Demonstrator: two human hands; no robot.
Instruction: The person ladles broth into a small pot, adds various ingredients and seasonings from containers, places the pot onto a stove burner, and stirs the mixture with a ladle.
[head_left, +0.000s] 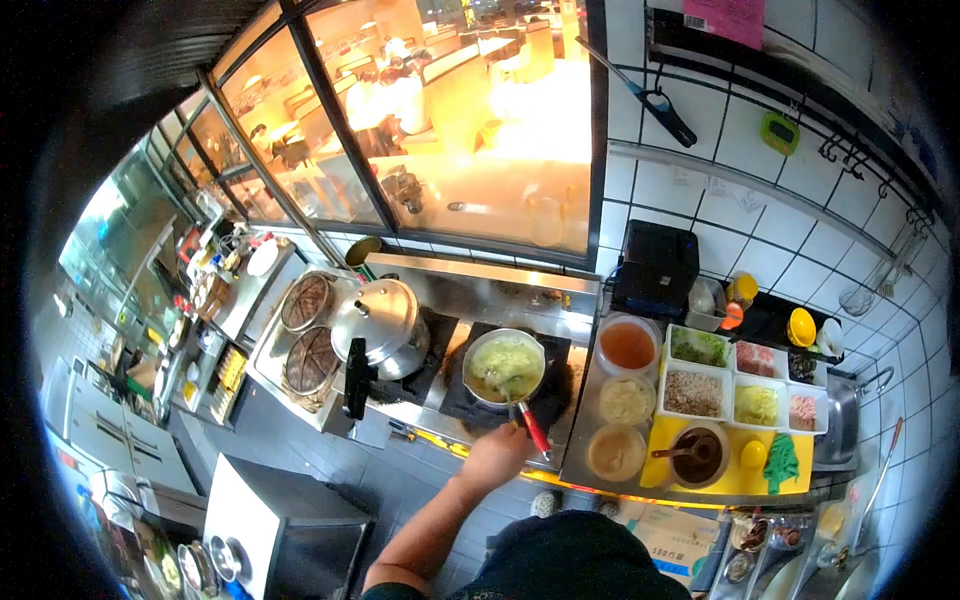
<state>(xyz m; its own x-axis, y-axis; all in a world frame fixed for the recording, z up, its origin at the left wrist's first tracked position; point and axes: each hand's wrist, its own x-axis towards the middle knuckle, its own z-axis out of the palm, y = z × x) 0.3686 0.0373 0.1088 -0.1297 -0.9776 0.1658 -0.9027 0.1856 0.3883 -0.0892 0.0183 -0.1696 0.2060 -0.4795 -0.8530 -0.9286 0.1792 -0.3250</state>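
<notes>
On the stove, a round pan [504, 366] holds pale green food in liquid. Its red handle [535, 432] points toward my body. My left hand [497, 456] is closed around the end of a thin utensil [515, 393], whose head rests in the food, just left of the red handle. No part of my right hand shows in the view.
A large lidded metal pot [376, 325] stands left of the pan. To the right are tubs of sauce [628, 345], white containers of chopped ingredients [693, 391], a brown sauce bowl [697, 455] and a green cloth [781, 462]. Behind the stove is a window.
</notes>
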